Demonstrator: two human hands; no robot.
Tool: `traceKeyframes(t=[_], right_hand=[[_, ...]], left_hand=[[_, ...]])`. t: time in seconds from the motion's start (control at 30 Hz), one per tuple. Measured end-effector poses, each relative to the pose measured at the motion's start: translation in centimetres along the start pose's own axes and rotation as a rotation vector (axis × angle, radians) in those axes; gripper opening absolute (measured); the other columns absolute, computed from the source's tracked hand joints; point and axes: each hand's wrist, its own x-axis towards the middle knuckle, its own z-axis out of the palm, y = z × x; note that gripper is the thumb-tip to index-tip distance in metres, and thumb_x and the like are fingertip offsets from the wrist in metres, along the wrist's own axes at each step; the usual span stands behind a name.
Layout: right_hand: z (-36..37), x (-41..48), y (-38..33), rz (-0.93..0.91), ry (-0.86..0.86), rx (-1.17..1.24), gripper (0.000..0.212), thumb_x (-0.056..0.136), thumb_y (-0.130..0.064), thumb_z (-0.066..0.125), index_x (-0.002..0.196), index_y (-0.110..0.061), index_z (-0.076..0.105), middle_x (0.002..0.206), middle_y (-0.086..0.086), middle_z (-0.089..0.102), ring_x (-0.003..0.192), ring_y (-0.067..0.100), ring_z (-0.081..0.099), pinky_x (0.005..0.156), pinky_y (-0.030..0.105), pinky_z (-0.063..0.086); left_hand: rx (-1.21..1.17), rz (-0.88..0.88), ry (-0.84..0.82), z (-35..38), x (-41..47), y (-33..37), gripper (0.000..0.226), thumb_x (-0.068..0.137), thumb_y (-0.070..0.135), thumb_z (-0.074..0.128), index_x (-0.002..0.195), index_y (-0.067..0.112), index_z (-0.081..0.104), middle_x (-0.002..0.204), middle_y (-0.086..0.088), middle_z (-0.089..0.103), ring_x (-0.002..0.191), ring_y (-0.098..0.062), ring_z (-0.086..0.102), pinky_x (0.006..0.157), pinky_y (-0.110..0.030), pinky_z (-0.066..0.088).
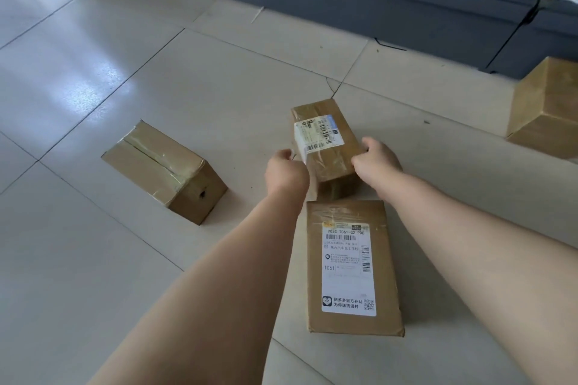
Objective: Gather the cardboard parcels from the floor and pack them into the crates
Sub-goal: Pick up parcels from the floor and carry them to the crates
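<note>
Small labelled parcel (pixel 327 150), flat labelled parcel (pixel 352 269) just nearer, taped parcel (pixel 162 166) leftward

The left forearm (pixel 219 275) and the right forearm (pixel 469 244) are bare from the wrists back to where they leave view, smooth and rounded, thickening steadily toward the elbows. The left hand (pixel 286 172) and the right hand (pixel 377 159) are bare too, broad across the back with soft knuckles. Their fingertips are mostly hidden.

Obscured and cropped areas
Your left hand (pixel 286 172) and right hand (pixel 377 159) hide the near side edges of the held parcel (pixel 328 159); its label (pixel 319 134) is too blurred to read. The right frame edge cuts off the far-right parcel (pixel 544 109).
</note>
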Motion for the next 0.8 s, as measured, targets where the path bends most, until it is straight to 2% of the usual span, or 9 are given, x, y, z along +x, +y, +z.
traceKeyframes(t=[0.07, 0.17, 0.23, 0.33, 0.43, 0.5, 0.6, 0.7, 0.8], right_hand=[[0.4, -0.7, -1.6, -0.110, 0.109, -0.077, 0.050, 0.092, -0.011, 0.047, 0.141, -0.023, 0.044, 0.139, 0.003, 0.052, 0.123, 0.027, 0.051, 0.091, 0.029, 0.041], [2.2, -1.7, -4.2, -0.293, 0.090, -0.109, 0.050, 0.092, -0.009, 0.046, 0.139, -0.025, 0.048, 0.143, 0.000, 0.047, 0.127, 0.024, 0.048, 0.098, 0.031, 0.039], [4.3, -2.7, -5.4, -0.362, -0.026, -0.091, 0.047, 0.092, -0.007, 0.047, 0.135, -0.024, 0.052, 0.142, 0.001, 0.049, 0.124, 0.021, 0.050, 0.100, 0.030, 0.041], [7.6, -4.5, -6.6, -0.425, -0.210, -0.125, 0.049, 0.090, -0.008, 0.048, 0.136, -0.025, 0.052, 0.138, 0.002, 0.054, 0.106, 0.018, 0.056, 0.095, 0.030, 0.045], [10.3, -5.9, -7.7, -0.423, -0.325, -0.175, 0.054, 0.090, -0.009, 0.047, 0.142, -0.026, 0.045, 0.147, -0.001, 0.046, 0.127, 0.022, 0.049, 0.101, 0.029, 0.042], [11.4, -6.5, -8.3, -0.416, -0.358, -0.184, 0.057, 0.091, -0.008, 0.046, 0.145, -0.026, 0.040, 0.149, 0.001, 0.043, 0.130, 0.024, 0.047, 0.100, 0.028, 0.040], [12.4, -7.0, -8.7, -0.418, -0.376, -0.184, 0.057, 0.093, -0.009, 0.045, 0.147, -0.024, 0.036, 0.150, 0.002, 0.041, 0.132, 0.024, 0.044, 0.100, 0.026, 0.038], [12.9, -7.2, -8.8, -0.421, -0.393, -0.186, 0.058, 0.094, -0.012, 0.045, 0.149, -0.023, 0.033, 0.153, 0.000, 0.037, 0.136, 0.021, 0.039, 0.105, 0.026, 0.034], [13.3, -7.1, -8.8, -0.421, -0.410, -0.171, 0.058, 0.094, -0.014, 0.046, 0.149, -0.024, 0.032, 0.155, -0.003, 0.034, 0.139, 0.020, 0.036, 0.107, 0.026, 0.033]], left_hand=[[0.228, 0.175, 0.238, -1.8, 0.3, -0.3, 0.061, 0.088, -0.003, 0.037, 0.143, 0.021, 0.045, 0.142, -0.003, 0.052, 0.125, -0.024, 0.053, 0.102, -0.037, 0.044], [0.494, 0.337, 0.514, -5.6, 1.5, -1.3, 0.064, 0.084, -0.002, 0.040, 0.144, 0.021, 0.041, 0.155, 0.000, 0.036, 0.148, -0.019, 0.024, 0.121, -0.045, 0.016], [0.540, 0.256, 0.592, -7.9, 2.0, -1.9, 0.069, 0.084, -0.003, 0.040, 0.149, 0.020, 0.032, 0.163, 0.001, 0.019, 0.152, -0.016, 0.005, 0.123, -0.047, 0.000], [0.580, 0.074, 0.622, -10.4, 2.5, -3.0, 0.071, 0.088, 0.004, 0.043, 0.154, 0.019, 0.020, 0.165, -0.001, 0.004, 0.152, -0.019, -0.005, 0.121, -0.052, -0.003], [0.563, -0.109, 0.562, -12.1, 2.8, -4.1, 0.066, 0.095, 0.016, 0.038, 0.156, 0.025, 0.014, 0.165, -0.005, -0.009, 0.151, -0.029, -0.010, 0.119, -0.058, -0.001], [0.504, -0.197, 0.511, -13.1, 2.9, -4.8, 0.053, 0.101, 0.033, 0.034, 0.153, 0.030, 0.020, 0.164, -0.010, -0.008, 0.150, -0.036, -0.006, 0.119, -0.058, 0.004], [0.334, -0.215, 0.514, -14.3, 3.8, -5.8, 0.041, 0.103, 0.043, 0.034, 0.141, 0.031, 0.036, 0.157, -0.013, 0.020, 0.143, -0.038, 0.021, 0.114, -0.052, 0.026], [0.046, -0.165, 0.582, -14.7, 4.5, -6.3, 0.035, 0.102, 0.035, 0.042, 0.136, 0.028, 0.042, 0.141, -0.009, 0.043, 0.123, -0.032, 0.048, 0.100, -0.041, 0.042], [-0.182, -0.178, 0.620, -14.6, 4.4, -6.2, 0.045, 0.100, 0.024, 0.050, 0.142, 0.028, 0.035, 0.140, -0.006, 0.050, 0.120, -0.029, 0.055, 0.097, -0.036, 0.042]])
